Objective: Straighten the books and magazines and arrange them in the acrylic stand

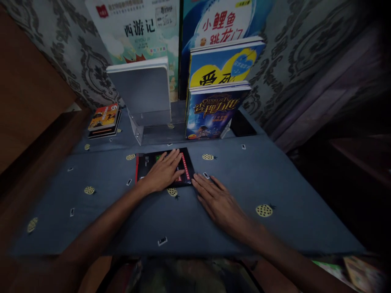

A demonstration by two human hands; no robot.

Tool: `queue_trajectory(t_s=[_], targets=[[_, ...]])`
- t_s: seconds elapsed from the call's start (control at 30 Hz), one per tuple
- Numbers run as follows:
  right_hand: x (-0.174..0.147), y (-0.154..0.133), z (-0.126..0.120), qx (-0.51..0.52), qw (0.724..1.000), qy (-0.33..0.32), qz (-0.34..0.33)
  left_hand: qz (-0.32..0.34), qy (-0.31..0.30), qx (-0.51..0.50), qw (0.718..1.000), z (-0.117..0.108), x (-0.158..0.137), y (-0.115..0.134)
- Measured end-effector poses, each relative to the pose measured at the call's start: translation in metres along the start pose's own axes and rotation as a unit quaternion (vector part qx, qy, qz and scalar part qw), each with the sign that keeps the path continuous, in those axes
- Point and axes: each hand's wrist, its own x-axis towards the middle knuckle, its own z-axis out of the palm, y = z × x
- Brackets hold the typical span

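Note:
A thin black book (149,162) with red edging and small printed text lies flat on the cloth-covered table. Across its cover rests my left hand (166,170), palm down with the fingers stretched out, hiding much of the print. My right hand (214,197) lies on the cloth at the book's lower right corner. Its fingers are extended, with the fingertips at the book's edge. Neither hand grasps anything.
Behind the book, a clear acrylic stand (152,132) holds a grey-backed book (143,95) and a dark blue book (212,114). Taller books (140,28) stand at the back. A small stack of books (104,120) lies at the left. The patterned tablecloth (122,228) reaches the near edge.

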Motion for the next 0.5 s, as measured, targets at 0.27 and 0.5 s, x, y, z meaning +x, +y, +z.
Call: queue_trajectory(t_s=[0.27,0.5], targets=[[0.003,0.002,-0.006,0.002,1.000,-0.014,0.001,-0.144,0.055,0.031,0.988,0.006,-0.048,-0.034],[0.084,-0.038,-0.005,0.134,0.989,-0.064,-0.028,-0.158,0.048,0.046,0.985,0.008,-0.057,-0.034]])
